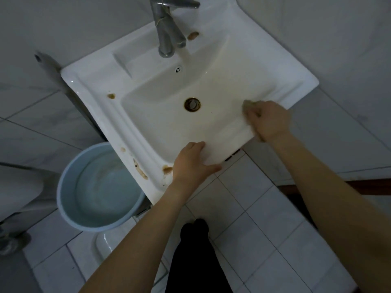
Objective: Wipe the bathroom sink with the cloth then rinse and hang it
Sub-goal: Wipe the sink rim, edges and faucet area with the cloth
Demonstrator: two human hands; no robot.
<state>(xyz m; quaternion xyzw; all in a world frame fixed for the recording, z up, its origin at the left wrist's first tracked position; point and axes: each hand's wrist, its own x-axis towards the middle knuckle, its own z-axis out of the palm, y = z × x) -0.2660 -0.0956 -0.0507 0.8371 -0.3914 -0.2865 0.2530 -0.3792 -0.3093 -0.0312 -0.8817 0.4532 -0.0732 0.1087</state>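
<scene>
The white ceramic sink (pixel 101 106) fills the middle of the view, with a rusty drain (pixel 192 104) and brown stains on its rim. My right hand (pixel 268 121) presses a pale cloth (pixel 248 104) against the sink's right front rim; only a small bunched part of the cloth shows past my fingers. My left hand (pixel 190 163) rests on the front edge of the sink, fingers over the rim and thumb along the edge. The chrome tap (pixel 167 28) stands at the back with no water visible.
A light blue bucket (pixel 63 199) holding water sits on the floor under the sink's left front corner. White tiles cover the floor and walls. My dark trouser leg (pixel 194 250) shows below. Part of a white fixture (pixel 19 187) is at the left edge.
</scene>
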